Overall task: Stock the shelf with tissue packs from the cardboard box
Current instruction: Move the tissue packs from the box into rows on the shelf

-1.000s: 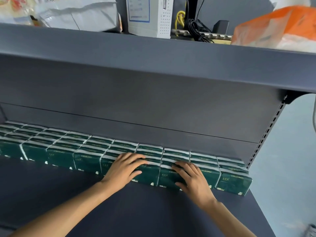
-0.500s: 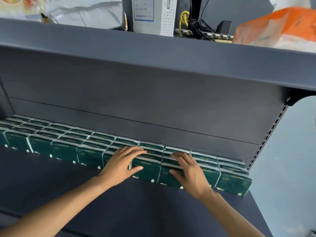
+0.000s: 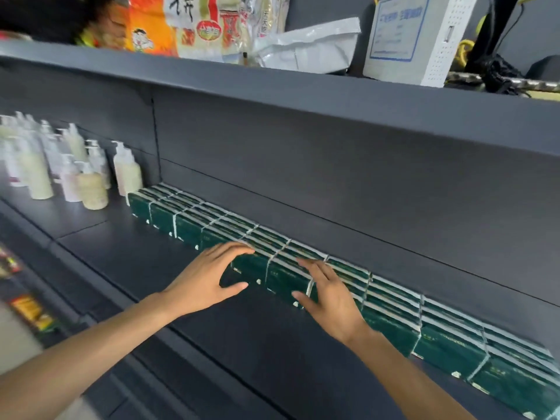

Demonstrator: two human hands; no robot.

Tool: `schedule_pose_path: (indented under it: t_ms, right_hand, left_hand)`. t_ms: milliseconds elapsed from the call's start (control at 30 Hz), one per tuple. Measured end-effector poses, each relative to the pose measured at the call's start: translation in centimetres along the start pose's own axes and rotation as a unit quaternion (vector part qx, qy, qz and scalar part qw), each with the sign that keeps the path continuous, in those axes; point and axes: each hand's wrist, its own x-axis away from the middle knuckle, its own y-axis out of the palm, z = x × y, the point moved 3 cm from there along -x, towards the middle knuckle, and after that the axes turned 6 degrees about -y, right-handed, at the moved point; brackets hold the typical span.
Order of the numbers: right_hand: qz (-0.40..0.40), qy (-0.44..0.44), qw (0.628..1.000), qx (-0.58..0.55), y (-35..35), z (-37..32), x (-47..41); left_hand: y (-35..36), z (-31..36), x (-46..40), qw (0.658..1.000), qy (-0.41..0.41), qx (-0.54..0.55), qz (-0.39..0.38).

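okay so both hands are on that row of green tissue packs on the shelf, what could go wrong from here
1. The left hand and right hand lie flat on the tissue packs with no grip; a hard push could buckle the row.
2. The pump bottles stand right by the row's far end; a sideways shove along the shelf might topple them.

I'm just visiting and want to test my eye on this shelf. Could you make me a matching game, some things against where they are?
Things:
1. tissue packs
2. pump bottles
3. snack bags
4. white box

Places:
A. upper shelf, right
B. same shelf, left of the packs
C. in a row along the back panel, under both hands
D. upper shelf, left

Pairs: 1-C, 2-B, 3-D, 4-A
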Motion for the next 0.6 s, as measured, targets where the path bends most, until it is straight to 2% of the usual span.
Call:
schedule_pose_path:
  t_ms: [267, 600]
  right_hand:
    - [-0.071, -0.098, 0.992, -0.045, 7.4, -10.6, -6.0]
    - [-0.103, -0.187, 0.972, -0.097, 17.6, -28.0, -12.8]
  left_hand:
    - [-6.5, -9.3, 9.7, 0.995, -0.082, -0.044, 0.027]
    - [-17.2, -20.8, 24.4, 0.984, -0.153, -0.073, 0.059]
